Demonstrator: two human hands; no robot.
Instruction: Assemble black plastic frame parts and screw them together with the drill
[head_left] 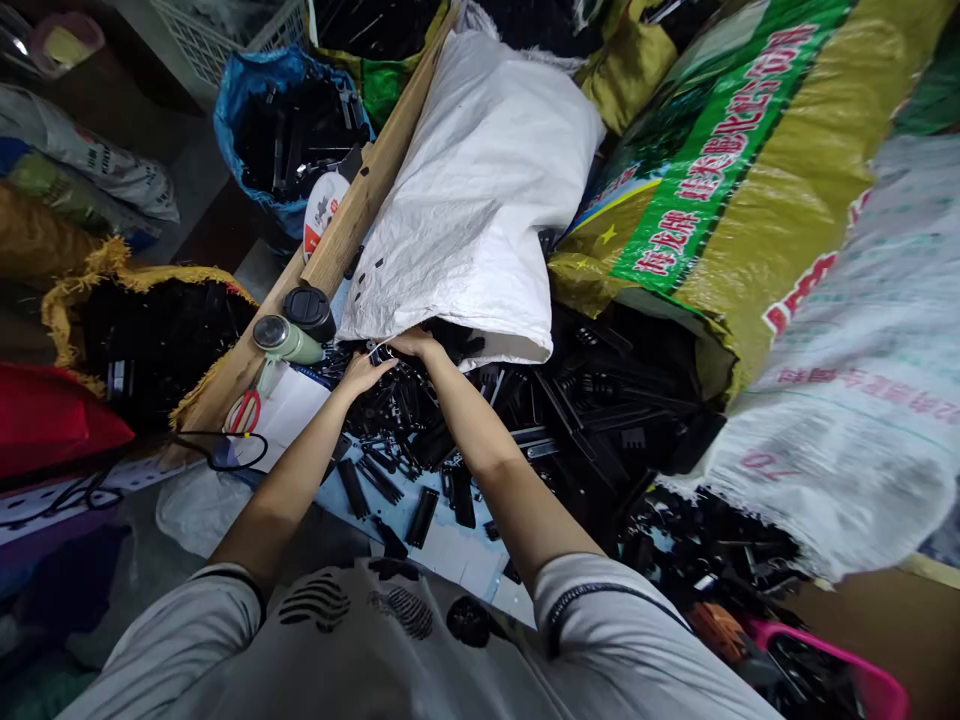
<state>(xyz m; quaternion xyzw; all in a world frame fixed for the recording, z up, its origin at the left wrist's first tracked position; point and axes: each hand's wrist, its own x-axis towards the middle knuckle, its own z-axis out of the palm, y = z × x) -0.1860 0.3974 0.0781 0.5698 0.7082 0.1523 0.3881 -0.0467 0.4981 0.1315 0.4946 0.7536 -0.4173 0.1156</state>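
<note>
Both hands meet at the mouth of a white woven sack (480, 190), which lies at 1 o'clock from them. The left hand (363, 374) is beside the right hand (415, 343), whose fingers are partly hidden by the sack's edge; I cannot tell whether either grips anything. Small black plastic parts (424, 517) lie around them and at 6 o'clock on the light-blue bench (448, 542). At 9 o'clock stands a green flask (294, 342), at 10 a black lidded cup (310, 312), at 8 red-handled scissors (246, 412).
</note>
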